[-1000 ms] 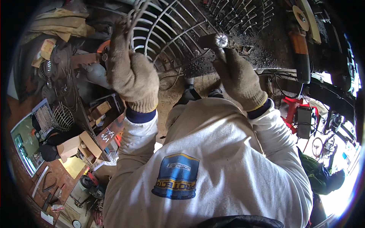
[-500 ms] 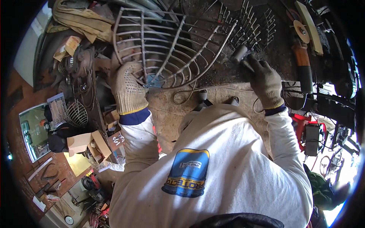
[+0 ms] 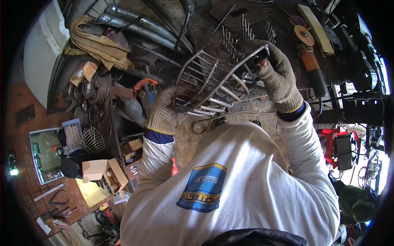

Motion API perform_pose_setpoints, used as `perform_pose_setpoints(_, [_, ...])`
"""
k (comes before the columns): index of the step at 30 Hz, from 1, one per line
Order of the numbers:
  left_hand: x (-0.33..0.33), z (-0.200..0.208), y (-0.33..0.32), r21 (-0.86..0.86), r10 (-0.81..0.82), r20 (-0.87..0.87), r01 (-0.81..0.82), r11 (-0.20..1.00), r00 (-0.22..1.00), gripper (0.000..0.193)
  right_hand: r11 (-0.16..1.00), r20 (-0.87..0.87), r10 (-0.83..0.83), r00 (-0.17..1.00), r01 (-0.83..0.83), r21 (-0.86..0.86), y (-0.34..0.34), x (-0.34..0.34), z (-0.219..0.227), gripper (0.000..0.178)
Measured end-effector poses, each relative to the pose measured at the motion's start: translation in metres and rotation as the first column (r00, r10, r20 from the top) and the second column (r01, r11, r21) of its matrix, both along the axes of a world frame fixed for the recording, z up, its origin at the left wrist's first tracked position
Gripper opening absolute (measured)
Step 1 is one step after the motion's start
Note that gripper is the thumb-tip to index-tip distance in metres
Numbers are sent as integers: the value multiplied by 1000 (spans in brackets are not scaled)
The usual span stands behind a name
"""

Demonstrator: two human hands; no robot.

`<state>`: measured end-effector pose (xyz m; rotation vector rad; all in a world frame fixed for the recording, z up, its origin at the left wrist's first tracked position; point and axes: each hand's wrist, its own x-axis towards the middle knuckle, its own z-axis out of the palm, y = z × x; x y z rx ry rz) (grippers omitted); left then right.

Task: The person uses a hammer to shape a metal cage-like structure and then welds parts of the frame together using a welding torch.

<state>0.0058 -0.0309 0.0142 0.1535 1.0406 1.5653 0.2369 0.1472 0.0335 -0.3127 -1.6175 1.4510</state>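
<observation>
A curved wire grille (image 3: 232, 71) of welded metal rods is held up in front of me, tilted so its ribs show nearly edge-on. Its lower left end is in the grip of my left hand (image 3: 162, 110), in a dotted knit glove. Gloved too, my right hand (image 3: 281, 80) closes round the upper right corner of the frame, fingers curled over the rod. Part of that corner is hidden by the fingers. Behind the grille, several small metal rods (image 3: 246, 30) stand upright on the dark workbench (image 3: 205, 30).
An angle grinder (image 3: 310, 61) with an orange body lies on the bench at right, beside a wooden strip (image 3: 316, 30). Metal pipes (image 3: 141, 25) and a tan cloth (image 3: 92, 45) are at the far left. Below them sit an open cardboard box (image 3: 96, 170) and another wire grille (image 3: 93, 139).
The grille has turned from spread out to nearly edge-on and moved right. My right hand, earlier at a short metal cylinder on the bench, now grips the grille's frame. My left hand moved right.
</observation>
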Motion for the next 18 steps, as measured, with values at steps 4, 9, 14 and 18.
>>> perform_pose_setpoints(4, [-9, -8, 1, -32, -130, -646, 144, 989, 752, 37, 959, 49, 5, 999, 10, -285, -4, -1, 7, 38])
perform_pose_setpoints(9, [-6, 33, -1, -11, -65, -892, 123, 992, 447, 57, 915, 171, -13, 985, 81, -395, -7, 2, 7, 37])
perform_pose_setpoints(14, [30, 73, 22, -22, -204, -829, 334, 942, 521, 18, 910, 171, -11, 985, 81, -406, -7, -3, 12, 36])
perform_pose_setpoints(18, [28, 76, 28, -60, -234, -840, 345, 937, 489, 16, 934, 235, 16, 972, 69, -349, -9, -5, 23, 33])
